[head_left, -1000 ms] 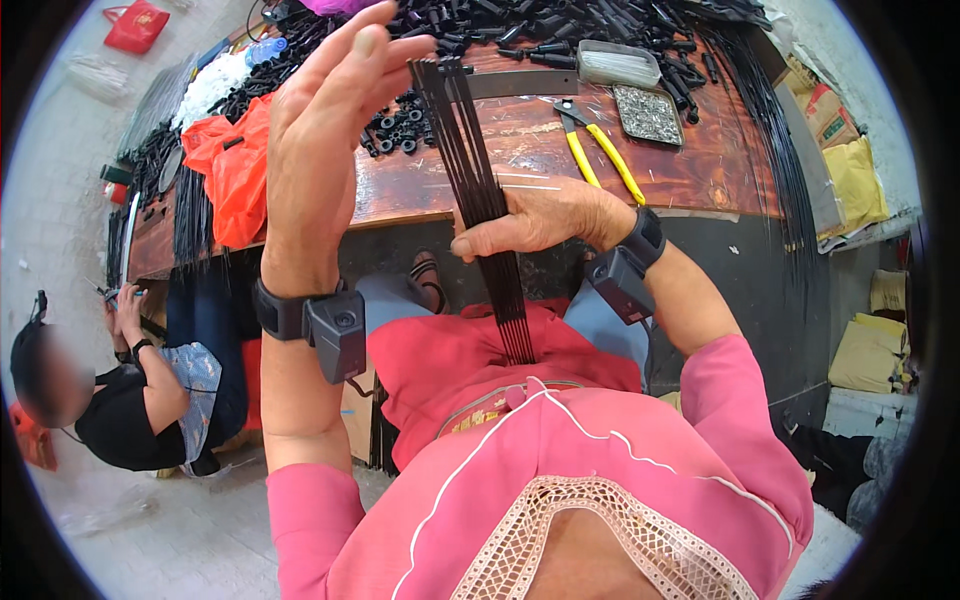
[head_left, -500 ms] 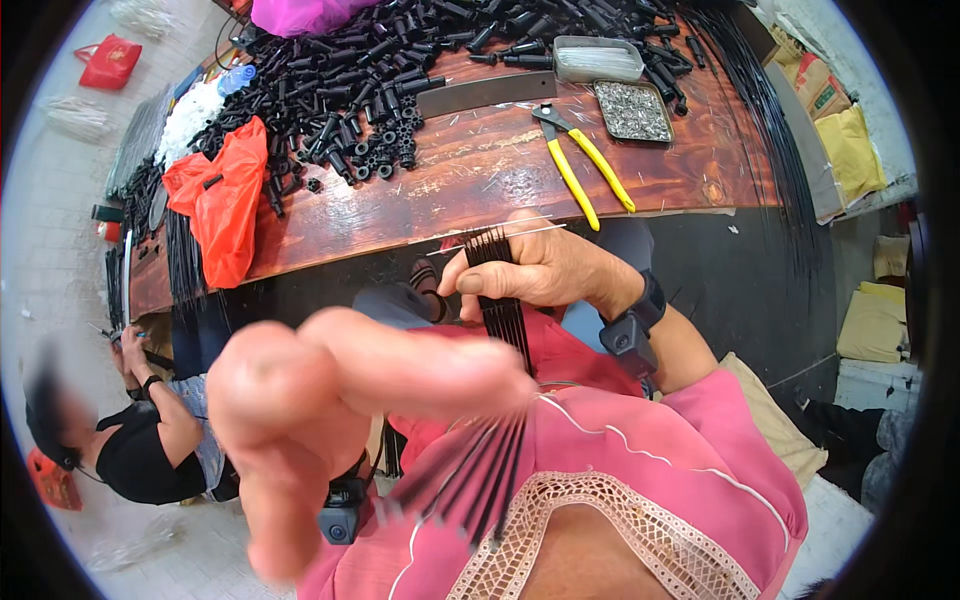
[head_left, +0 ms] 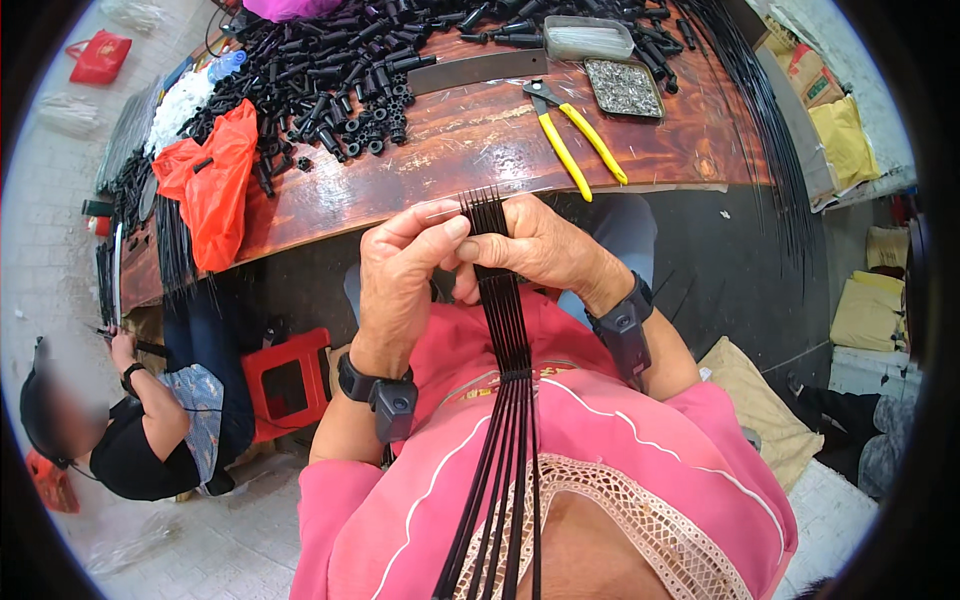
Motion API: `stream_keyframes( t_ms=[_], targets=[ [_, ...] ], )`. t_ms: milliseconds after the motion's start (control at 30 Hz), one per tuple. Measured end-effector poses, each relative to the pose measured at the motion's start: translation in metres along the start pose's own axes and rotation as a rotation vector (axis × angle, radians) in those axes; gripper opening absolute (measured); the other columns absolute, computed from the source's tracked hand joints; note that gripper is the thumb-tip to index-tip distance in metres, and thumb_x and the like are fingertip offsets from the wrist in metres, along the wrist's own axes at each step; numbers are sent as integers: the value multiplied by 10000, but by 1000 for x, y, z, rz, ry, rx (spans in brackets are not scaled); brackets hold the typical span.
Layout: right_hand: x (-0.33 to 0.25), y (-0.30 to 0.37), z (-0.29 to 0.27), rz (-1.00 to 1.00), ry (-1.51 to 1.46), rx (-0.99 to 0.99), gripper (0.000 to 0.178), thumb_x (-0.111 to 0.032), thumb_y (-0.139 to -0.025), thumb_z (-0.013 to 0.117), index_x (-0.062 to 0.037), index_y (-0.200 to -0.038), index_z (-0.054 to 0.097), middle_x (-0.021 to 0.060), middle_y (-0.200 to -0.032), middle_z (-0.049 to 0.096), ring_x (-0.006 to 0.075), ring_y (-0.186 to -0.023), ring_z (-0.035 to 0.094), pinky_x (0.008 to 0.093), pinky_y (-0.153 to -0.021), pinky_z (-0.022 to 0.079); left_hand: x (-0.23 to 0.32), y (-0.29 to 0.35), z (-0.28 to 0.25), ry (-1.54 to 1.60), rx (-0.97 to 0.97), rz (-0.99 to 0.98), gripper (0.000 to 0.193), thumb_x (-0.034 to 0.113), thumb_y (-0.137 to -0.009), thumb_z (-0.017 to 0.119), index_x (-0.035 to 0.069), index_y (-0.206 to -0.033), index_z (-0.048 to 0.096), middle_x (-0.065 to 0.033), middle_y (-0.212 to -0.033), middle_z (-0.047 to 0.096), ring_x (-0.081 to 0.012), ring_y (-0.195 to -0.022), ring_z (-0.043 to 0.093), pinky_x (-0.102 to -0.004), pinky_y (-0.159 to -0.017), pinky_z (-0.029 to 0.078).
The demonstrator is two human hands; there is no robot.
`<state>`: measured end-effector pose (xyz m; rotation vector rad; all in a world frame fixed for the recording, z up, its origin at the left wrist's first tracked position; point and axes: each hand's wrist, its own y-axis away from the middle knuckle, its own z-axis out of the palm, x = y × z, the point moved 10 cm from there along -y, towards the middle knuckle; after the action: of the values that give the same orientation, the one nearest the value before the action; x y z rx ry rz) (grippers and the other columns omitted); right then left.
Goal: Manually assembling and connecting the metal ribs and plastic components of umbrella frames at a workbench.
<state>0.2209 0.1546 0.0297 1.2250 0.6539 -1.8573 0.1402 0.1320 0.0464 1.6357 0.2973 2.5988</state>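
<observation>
While gripping black rods (head_left: 508, 325), spreading tails toward 6 o'clock

See tails crossing the pink top (head_left: 590, 440). Beyond, at centre, find right hand (head_left: 545, 245) clamped, thumb across the upper rods; left hand (head_left: 398, 265) at their 9 o'clock, fingertips drawn together near a thin white rod (head_left: 444, 212); cannot tell if holding it. Farther, on wooden table (head_left: 460, 150), note yellow-handled pliers (head_left: 597, 148), 1 o'clock; black tubular parts (head_left: 330, 90), 11 o'clock.

It is bright around me. The shiny red-brown wooden table (head_left: 470, 145) has a pale glare near its front edge, and the dark grey floor (head_left: 740, 295) below looks dim. My bare left hand (head_left: 398, 268) and bare right hand (head_left: 545, 243) look sharp. Straight edges bend, corners go black. A smudgy blur covers the face of the person in a black top (head_left: 140, 450).
</observation>
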Motion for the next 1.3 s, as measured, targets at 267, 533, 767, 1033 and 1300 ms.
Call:
stream_keyframes(
  t_ms=[267,533,767,1033,1300],
  targets=[
    [-3,2,-1,19,1,23,245,-221,-960,603,18,-991,651,82,-788,688,138,-688,672,261,-647,554,-5,-3,-6,12,44,26,125,73,-885,666,-34,-948,665,-40,-648,556,-140,-461,526,-261,-415,418],
    [-1,-4,-5,53,-15,43,244,-207,-960,590,27,-989,653,97,-792,697,143,-693,680,262,-642,555,-6,-4,-14,18,145,45,130,90,-899,668,-29,-952,665,-44,-697,594,-105,-508,517,-245,-434,410],
    [3,-9,-10,51,-25,55,258,-215,-948,600,30,-988,668,108,-785,699,149,-684,680,266,-635,557,4,-10,-25,-8,211,220,93,89,-933,639,-4,-933,631,-48,-768,637,-75,-622,555,-221,-544,466],
    [4,-9,-20,70,-20,77,273,-230,-944,607,30,-994,675,107,-783,700,149,-677,679,265,-626,561,-4,-16,-28,48,193,192,89,112,-965,588,25,-966,570,-106,-904,672,-148,-765,652,-264,-675,530],
    [13,-9,-25,93,-82,87,265,-229,-952,602,21,-1002,674,94,-796,701,152,-680,683,272,-634,568,-15,-22,-13,43,124,44,171,122,-923,647,-19,-1018,624,-74,-841,653,-86,-579,555,-225,-499,454]
  ],
)
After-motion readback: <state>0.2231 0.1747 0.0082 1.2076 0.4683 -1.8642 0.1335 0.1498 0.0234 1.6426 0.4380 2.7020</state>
